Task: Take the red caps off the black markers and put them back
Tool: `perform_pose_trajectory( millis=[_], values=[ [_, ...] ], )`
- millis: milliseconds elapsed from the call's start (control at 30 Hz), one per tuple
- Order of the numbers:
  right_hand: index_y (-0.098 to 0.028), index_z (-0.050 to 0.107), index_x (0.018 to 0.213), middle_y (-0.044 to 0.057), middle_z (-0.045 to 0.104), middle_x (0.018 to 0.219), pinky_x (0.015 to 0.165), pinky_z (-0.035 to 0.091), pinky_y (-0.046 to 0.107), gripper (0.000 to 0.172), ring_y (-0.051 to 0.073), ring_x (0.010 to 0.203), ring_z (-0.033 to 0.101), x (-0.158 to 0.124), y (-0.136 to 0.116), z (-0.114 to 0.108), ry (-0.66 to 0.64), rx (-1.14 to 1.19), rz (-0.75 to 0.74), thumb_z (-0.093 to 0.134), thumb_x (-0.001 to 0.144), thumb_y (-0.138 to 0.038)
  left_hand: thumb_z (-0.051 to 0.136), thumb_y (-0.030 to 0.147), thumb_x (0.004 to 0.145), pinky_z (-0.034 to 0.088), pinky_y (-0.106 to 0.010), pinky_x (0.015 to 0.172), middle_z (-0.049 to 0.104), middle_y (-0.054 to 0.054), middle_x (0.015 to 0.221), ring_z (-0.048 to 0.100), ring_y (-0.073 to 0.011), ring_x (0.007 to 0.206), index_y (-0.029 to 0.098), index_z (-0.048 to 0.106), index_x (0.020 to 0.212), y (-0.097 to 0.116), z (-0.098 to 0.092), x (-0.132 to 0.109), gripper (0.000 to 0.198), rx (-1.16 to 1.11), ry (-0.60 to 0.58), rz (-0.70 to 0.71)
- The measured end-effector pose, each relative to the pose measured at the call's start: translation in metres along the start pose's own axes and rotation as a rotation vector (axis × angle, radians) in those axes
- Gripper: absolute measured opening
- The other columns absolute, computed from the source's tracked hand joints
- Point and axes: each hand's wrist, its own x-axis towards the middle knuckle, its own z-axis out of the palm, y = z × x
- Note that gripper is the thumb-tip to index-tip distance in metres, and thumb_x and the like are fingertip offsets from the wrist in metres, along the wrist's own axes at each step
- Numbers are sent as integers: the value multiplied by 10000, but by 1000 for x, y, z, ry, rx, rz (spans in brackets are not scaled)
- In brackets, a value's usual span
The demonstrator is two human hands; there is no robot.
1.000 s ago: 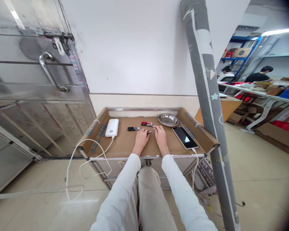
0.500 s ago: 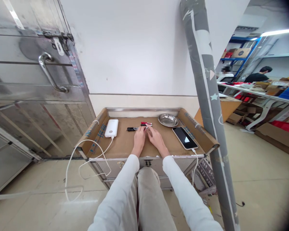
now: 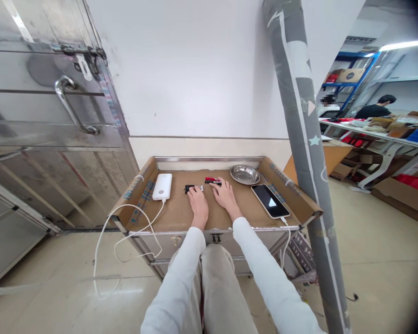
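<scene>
While both hands are down on the cardboard-lined top (image 3: pixel 176 215), the left hand (image 3: pixel 199 204) sits palm-down over the black cylinders (image 3: pixel 189 188), fingers bent at their near side. Fingertips overlap them; can't tell if it's gripping or only touching. Cylinders lie crosswise just past the fingertips, one end poking out left, a silvery end right. Exact count unclear, fingers cover part.

Right hand (image 3: pixel 225 198) also palm-down, fingers curved, reaching a second group: red cylinder (image 3: pixel 210 178) behind, black cylinder (image 3: pixel 211 182) in front, side by side. Fingers cover their right ends; grip can't be confirmed either. Small gap between the two groups.

Around: white power bank (image 3: pixel 162 186) left of the left hand, well apart, with white cable (image 3: pixel 156 214) running off the front edge. Steel dish (image 3: pixel 245 175) beyond and right of the right hand. Smartphone (image 3: pixel 270 201) lies slanted to the right, screen up, charging cable (image 3: pixel 285 232) hanging over the edge. Grey patterned roll (image 3: pixel 299 106) leans past the right end. Only the fingers themselves block the view of the cylinders.
</scene>
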Motion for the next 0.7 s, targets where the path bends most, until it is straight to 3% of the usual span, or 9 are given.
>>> perform_pose_trajectory(
  millis=[200,400,700],
  values=[
    [-237,584,1179,103,525,1216,893,376,354,326,239,1076,457,0,0,0,43,-23,-4,395,916,-198,294,19,871,426,-408,914,556,-195,1061,515,-266,1029,24,536,1090,4,-2,0,326,14,-9,70],
    [-150,588,1119,145,553,1106,847,382,354,309,253,1026,466,0,4,2,101,-84,137,400,874,-130,312,30,865,395,-431,995,580,-182,1096,512,-265,1106,64,556,1120,13,19,8,354,-131,-19,378],
    [-161,594,1016,128,571,1024,810,379,337,208,233,956,487,1,7,4,64,-120,137,420,903,-175,276,38,894,442,-430,939,599,-154,1017,549,-247,1027,101,560,1028,16,35,24,320,-177,-27,364]
  ],
)
